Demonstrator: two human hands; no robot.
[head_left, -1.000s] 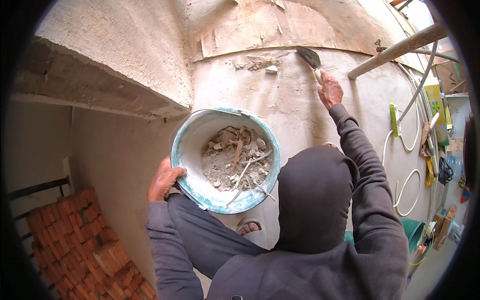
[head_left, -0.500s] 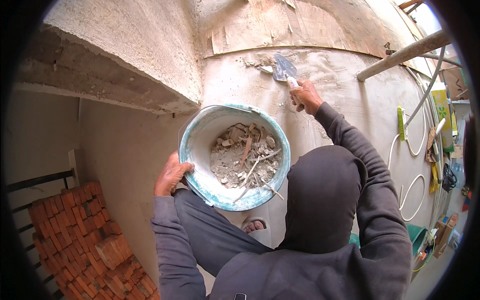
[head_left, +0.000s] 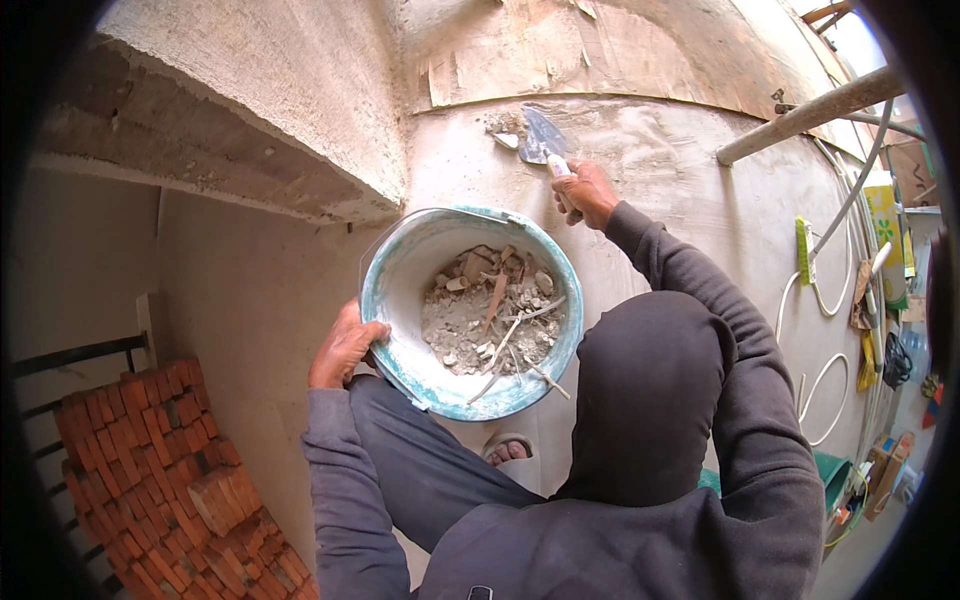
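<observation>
My left hand (head_left: 345,345) grips the left rim of a round teal bucket (head_left: 566,300) that tilts toward me. Inside it lie grey rubble (head_left: 470,320), broken chips and several thin sticks, two of which reach over the near rim. Beyond the bucket, my right hand (head_left: 588,194) is closed around the pale handle of a pointed trowel (head_left: 543,137). The trowel's blade rests low against the concrete surface, its left edge beside a small heap of debris (head_left: 507,130) with a white chip in it.
A thick concrete ledge (head_left: 250,130) juts in at upper left. Stacked red bricks (head_left: 160,470) stand at lower left by a black railing (head_left: 80,362). To the right are a slanting metal pole (head_left: 810,115), looped white hose (head_left: 822,400) and assorted items along the edge.
My right hand has moved the trowel left along the surface, pushing the loose debris into a tighter heap. The left hand and the bucket have stayed almost still.
</observation>
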